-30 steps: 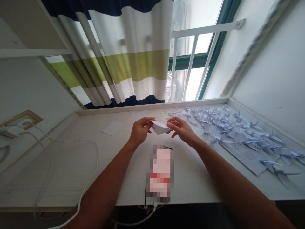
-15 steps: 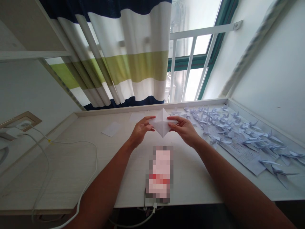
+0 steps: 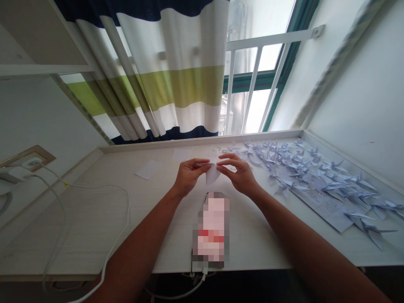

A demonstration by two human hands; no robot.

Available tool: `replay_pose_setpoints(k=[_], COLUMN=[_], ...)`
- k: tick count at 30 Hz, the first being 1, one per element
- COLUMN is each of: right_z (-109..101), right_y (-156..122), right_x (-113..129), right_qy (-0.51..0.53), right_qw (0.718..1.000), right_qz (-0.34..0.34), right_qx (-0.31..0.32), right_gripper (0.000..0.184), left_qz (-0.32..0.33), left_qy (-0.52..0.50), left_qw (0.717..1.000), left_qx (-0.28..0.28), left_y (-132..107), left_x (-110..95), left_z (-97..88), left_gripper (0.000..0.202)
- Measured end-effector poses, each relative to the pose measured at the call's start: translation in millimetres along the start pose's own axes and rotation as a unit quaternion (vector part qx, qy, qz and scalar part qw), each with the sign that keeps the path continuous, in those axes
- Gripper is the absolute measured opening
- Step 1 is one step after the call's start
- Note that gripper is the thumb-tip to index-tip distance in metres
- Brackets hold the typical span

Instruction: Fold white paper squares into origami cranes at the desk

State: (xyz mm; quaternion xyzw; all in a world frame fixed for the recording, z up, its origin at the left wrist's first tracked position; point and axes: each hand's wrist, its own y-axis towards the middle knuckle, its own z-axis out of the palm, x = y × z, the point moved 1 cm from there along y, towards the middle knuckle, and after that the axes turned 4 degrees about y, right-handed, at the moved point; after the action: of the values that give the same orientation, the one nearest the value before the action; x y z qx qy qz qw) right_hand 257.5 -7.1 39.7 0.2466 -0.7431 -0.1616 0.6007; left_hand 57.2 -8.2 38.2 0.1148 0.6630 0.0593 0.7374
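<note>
A small piece of folded white origami paper is held above the desk, its pointed lower part hanging down. My left hand pinches its upper left edge between thumb and fingers. From the other side, my right hand has thumb and a finger at the paper's upper right edge, with the index finger lifted apart above. Fingertips hide part of the top fold. Just below the paper, a phone with a blurred-out screen lies on the desk, a white cable plugged into its near end.
Many folded paper cranes cover the desk's right side, some resting on a printed sheet. To the left lies a flat white paper square. A white cable runs from the wall socket. A striped curtain hangs behind.
The paper was spread as a diamond between both hands; now it is folded narrower and hangs lower. My hands have come closer together, and the right index finger has lifted.
</note>
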Motion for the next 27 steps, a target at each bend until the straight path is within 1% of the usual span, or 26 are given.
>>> replay_pose_setpoints(k=[2, 4, 8, 10, 12, 14, 18, 21, 23, 25, 27], right_z=[1.3, 2.4, 3.3, 2.9, 2.0, 1.2, -0.1, -2.1, -3.4, -4.3, -4.4], right_y=[-1.3, -2.2, -2.4, -1.9, -1.4, -1.1, -1.7, -1.9, -1.7, -1.5, -1.6], right_x=[1.2, 0.8, -2.4, -2.8, -1.6, 0.9, 7.3, 11.8, 13.8, 14.7, 14.4], right_qy=[-0.011, 0.004, 0.077, 0.09, 0.066, 0.025, -0.061, -0.094, -0.086, -0.068, -0.052], right_qw=[1.0, 0.999, 0.994, 0.992, 0.996, 0.999, 0.996, 0.99, 0.99, 0.993, 0.995], right_qz=[-0.013, -0.007, 0.043, 0.058, 0.05, 0.023, -0.058, -0.102, -0.104, -0.085, -0.059], right_qx=[0.014, 0.034, 0.068, 0.064, 0.046, 0.033, 0.022, 0.016, 0.033, 0.049, 0.054], right_gripper=[0.017, 0.022, 0.041, 0.044, 0.039, 0.029, 0.015, 0.011, 0.011, 0.013, 0.013], left_qz=[0.001, 0.001, -0.005, -0.012, -0.014, 0.001, 0.073, 0.107, 0.106, 0.096, 0.091], left_qy=[0.004, 0.002, -0.026, -0.033, -0.026, -0.009, 0.05, 0.092, 0.119, 0.131, 0.115], left_qw=[1.0, 1.0, 0.999, 0.999, 0.999, 1.0, 0.996, 0.99, 0.987, 0.986, 0.989], left_qx=[-0.001, -0.003, -0.019, -0.019, -0.016, -0.009, 0.004, 0.023, 0.037, 0.03, 0.019], left_y=[0.3, 0.7, 0.1, -0.4, -0.4, 0.1, 1.1, -0.2, -1.7, -3.2, -4.2], left_x=[0.7, 0.9, 1.2, 1.6, 1.7, 1.3, -0.9, -3.6, -5.6, -7.0, -7.1], left_z=[1.0, 1.3, 1.7, 2.4, 3.1, 3.3, 2.2, 1.6, 1.7, 1.9, 2.3], left_gripper=[0.032, 0.032, 0.038, 0.04, 0.037, 0.033, 0.022, 0.017, 0.018, 0.02, 0.021])
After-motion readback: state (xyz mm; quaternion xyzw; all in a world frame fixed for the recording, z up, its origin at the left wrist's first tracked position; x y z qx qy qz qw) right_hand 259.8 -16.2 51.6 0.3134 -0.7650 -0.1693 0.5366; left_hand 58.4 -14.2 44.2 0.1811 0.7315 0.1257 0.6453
